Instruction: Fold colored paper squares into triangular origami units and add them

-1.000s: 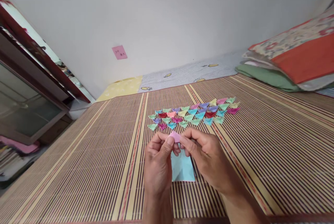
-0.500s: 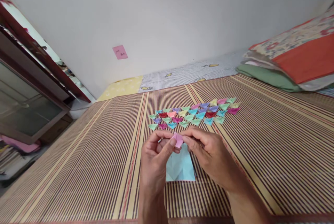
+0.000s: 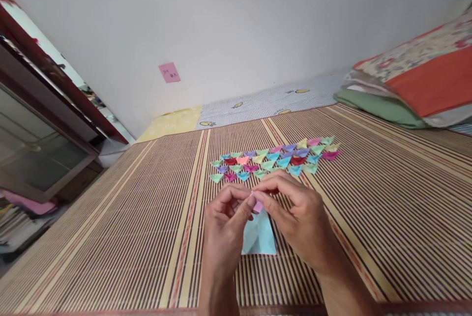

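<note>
A small folded piece of pink paper (image 3: 258, 206) is pinched between the fingertips of both hands, and much of it is covered by them. My left hand (image 3: 229, 217) grips its left side with thumb and forefinger. On its right side, my right hand (image 3: 295, 208) holds it the same way. Beneath the hands lies a light blue creased square of paper (image 3: 260, 235) on the striped mat. Just beyond the fingers, several rows of small folded paper shapes (image 3: 273, 157) in many colours are laid out.
The striped bamboo mat (image 3: 140, 227) spreads under everything. Folded bedding (image 3: 424, 82) is stacked at the far right. A pink note (image 3: 169, 72) sticks to the white wall (image 3: 236, 21). To the left stands a cabinet with a glass door (image 3: 37, 144).
Both hands have shifted slightly, the left one to the right, and their fingertips have come closer together. Less of the pink paper shows now.
</note>
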Tool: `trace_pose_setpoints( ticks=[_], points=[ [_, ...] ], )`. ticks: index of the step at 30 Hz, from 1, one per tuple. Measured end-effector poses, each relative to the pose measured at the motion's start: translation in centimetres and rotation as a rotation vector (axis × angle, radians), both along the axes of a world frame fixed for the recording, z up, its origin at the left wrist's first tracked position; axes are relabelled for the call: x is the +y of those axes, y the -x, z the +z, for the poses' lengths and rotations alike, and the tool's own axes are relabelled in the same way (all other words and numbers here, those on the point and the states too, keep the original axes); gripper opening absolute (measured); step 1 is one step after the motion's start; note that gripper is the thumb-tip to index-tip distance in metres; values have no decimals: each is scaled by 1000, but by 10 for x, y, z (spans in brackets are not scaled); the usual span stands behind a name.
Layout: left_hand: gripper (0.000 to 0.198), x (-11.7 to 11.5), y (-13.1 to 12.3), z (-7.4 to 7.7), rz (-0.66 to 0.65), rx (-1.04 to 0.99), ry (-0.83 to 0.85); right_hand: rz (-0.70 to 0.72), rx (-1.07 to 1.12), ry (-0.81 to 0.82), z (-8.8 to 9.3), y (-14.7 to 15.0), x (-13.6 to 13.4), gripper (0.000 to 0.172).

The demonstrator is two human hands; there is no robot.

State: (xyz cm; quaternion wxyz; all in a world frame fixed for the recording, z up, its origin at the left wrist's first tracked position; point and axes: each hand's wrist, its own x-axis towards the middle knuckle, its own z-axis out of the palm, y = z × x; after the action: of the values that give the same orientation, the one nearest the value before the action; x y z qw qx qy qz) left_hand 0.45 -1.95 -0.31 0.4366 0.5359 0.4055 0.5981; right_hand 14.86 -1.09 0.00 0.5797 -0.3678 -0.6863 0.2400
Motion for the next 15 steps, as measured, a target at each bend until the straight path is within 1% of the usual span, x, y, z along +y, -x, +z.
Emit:
trace_pose_setpoints(
  ticks=[4, 7, 11, 15],
  points=[
    [14, 1, -1, -1, 16, -28, -34, -20, 10, -12, 3, 2, -1, 19],
    [15, 1, -1, -1, 30, -12, -32, -25, -2, -6, 4, 2, -2, 18],
    [16, 0, -2, -1, 31, 10, -27, -27, -38, 19, 2, 2, -2, 18],
    [14, -1, -2, -2, 36, 11, -19, -45, -41, 2, -1, 5, -2, 19]
  ],
)
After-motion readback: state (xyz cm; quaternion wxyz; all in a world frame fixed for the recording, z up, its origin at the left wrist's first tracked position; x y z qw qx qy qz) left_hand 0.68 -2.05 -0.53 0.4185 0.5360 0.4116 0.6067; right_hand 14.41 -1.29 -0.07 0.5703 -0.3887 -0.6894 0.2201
